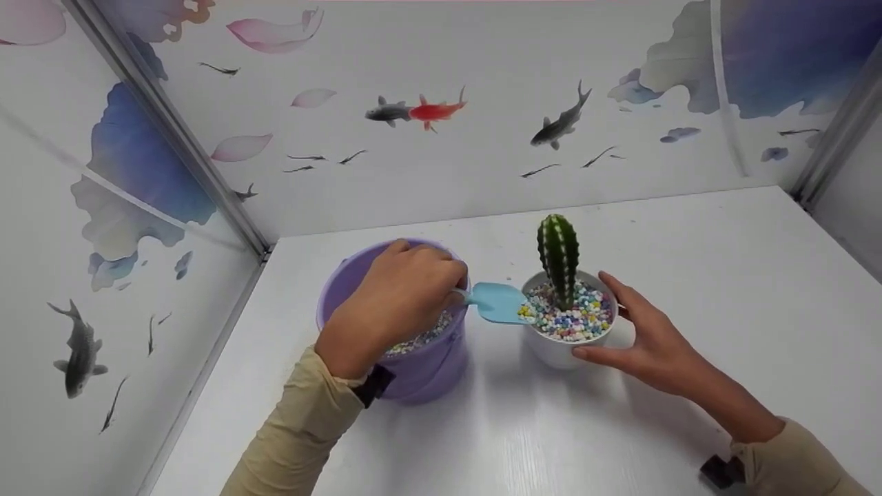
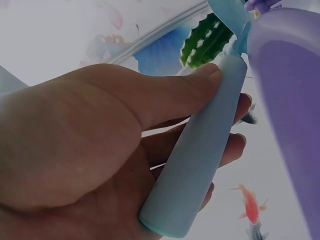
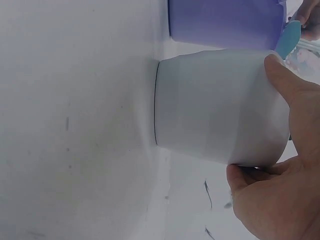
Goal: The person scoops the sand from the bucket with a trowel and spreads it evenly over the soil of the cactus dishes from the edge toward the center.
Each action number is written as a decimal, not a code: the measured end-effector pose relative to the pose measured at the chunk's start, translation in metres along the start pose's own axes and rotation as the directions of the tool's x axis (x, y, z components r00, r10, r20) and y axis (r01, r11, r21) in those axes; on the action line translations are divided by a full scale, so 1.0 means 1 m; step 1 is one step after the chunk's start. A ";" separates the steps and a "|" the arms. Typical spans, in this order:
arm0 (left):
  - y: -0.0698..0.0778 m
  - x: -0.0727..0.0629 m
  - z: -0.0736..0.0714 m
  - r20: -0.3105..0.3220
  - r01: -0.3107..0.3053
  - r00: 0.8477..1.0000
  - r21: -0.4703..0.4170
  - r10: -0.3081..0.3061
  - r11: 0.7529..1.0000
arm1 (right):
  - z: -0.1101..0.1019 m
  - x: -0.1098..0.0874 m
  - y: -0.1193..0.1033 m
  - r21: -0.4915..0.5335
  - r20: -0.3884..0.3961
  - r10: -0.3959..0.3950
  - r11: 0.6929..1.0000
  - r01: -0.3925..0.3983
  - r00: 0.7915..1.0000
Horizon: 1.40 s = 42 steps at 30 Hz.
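My left hand grips the handle of a light blue scoop above a purple bucket. In the left wrist view, thumb and fingers wrap round the scoop's pale handle. The blade tip reaches the rim of a white pot, with some yellowish beads at its end. A green ribbed cactus stands upright in the pot, ringed by multicoloured beads. My right hand holds the pot's right side, thumb in front and fingers behind. More beads lie in the bucket, partly hidden by my left hand.
The bucket and pot stand close together on a white table. A panel printed with fish and petals rises behind, and another panel stands at the left. A few small specks lie on the tabletop near the back.
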State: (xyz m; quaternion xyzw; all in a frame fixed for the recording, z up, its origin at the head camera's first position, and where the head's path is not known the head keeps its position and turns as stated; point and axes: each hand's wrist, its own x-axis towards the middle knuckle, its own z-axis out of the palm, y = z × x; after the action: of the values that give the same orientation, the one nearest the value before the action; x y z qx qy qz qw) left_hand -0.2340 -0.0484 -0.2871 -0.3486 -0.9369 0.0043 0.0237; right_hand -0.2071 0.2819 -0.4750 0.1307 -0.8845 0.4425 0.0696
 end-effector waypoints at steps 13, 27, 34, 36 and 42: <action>0.010 0.009 -0.003 0.006 0.016 1.000 0.103 -0.017 0.995 | -0.001 -0.001 0.000 0.015 -0.007 -0.014 1.000 0.014 1.000; 0.023 0.014 0.008 -0.134 0.036 0.991 0.315 0.007 0.948 | -0.001 -0.001 0.002 0.010 -0.005 -0.003 1.000 0.003 1.000; 0.028 0.015 0.011 -0.175 0.062 0.984 0.398 0.010 0.915 | 0.001 -0.002 0.001 0.007 -0.009 -0.011 1.000 0.011 1.000; 0.029 0.014 0.013 -0.231 0.062 0.972 0.422 0.041 0.904 | 0.000 -0.002 0.000 0.017 -0.004 -0.013 1.000 0.013 1.000; 0.028 0.013 0.016 -0.338 0.055 0.934 0.460 0.118 0.886 | -0.001 -0.003 -0.001 0.037 0.002 -0.005 0.999 0.005 1.000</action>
State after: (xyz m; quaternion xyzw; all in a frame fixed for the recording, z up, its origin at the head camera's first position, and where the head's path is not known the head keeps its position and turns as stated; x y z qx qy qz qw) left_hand -0.2265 -0.0183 -0.3028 -0.3432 -0.8828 0.1646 0.2752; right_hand -0.2044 0.2823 -0.4747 0.1348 -0.8758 0.4586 0.0675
